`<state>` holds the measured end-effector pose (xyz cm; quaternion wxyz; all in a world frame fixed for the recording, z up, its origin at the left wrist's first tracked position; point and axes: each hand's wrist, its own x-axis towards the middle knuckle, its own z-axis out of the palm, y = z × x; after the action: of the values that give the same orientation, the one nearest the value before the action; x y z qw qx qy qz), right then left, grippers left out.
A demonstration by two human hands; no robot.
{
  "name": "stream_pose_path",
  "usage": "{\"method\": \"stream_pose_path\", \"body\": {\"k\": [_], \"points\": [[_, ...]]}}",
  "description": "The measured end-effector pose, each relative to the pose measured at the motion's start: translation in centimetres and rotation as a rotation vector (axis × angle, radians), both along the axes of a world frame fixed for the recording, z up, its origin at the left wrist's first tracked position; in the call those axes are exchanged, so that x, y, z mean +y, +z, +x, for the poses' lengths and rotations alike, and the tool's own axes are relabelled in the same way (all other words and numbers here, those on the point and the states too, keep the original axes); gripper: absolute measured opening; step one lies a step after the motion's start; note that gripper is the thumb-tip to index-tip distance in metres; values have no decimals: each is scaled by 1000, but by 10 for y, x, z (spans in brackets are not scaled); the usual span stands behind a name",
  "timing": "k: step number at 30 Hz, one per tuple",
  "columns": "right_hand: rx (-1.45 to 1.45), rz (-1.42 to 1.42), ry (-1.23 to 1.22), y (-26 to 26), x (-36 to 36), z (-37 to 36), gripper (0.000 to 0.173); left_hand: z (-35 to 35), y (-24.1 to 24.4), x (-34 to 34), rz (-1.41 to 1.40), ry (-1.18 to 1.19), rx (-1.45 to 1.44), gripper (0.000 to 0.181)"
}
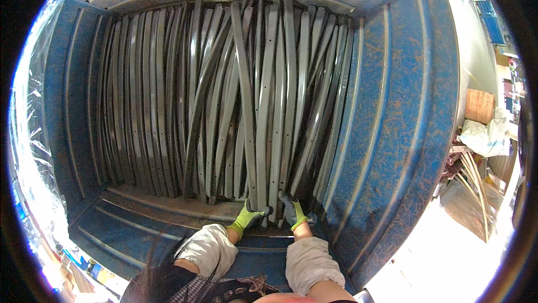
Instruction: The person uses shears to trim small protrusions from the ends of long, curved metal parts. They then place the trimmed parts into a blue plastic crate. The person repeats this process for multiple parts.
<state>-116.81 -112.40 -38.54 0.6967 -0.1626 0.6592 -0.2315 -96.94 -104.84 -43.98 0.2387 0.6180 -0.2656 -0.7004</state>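
Many long grey metal bars (262,114), some with small holes, lie side by side in a deep blue metal bin (399,114); several in the middle cross the others at a slant. My left hand (250,216), in a yellow-green glove with dark palm, is closed around the near ends of bars at the bin's near side. Just to the right, my right hand (293,211), gloved alike, is at the near ends of neighbouring bars; its fingers are partly hidden, so I cannot tell whether it grips one.
Ribbed, rust-marked walls enclose the bars on all sides. Outside the bin at the right are a cardboard box (479,106), a white plastic sack (483,137) and thin pale strips (479,189). Clear plastic film (40,135) hangs along the left rim.
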Motion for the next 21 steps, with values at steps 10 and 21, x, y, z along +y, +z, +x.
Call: {"method": "stream_pose_path", "body": {"k": [10, 21], "points": [[-327, 232, 78, 53, -24, -13, 42, 44, 144, -100, 141, -397, 187, 49], [-849, 196, -285, 134, -34, 1, 49, 40, 283, -140, -565, -231, -538, 45]]}}
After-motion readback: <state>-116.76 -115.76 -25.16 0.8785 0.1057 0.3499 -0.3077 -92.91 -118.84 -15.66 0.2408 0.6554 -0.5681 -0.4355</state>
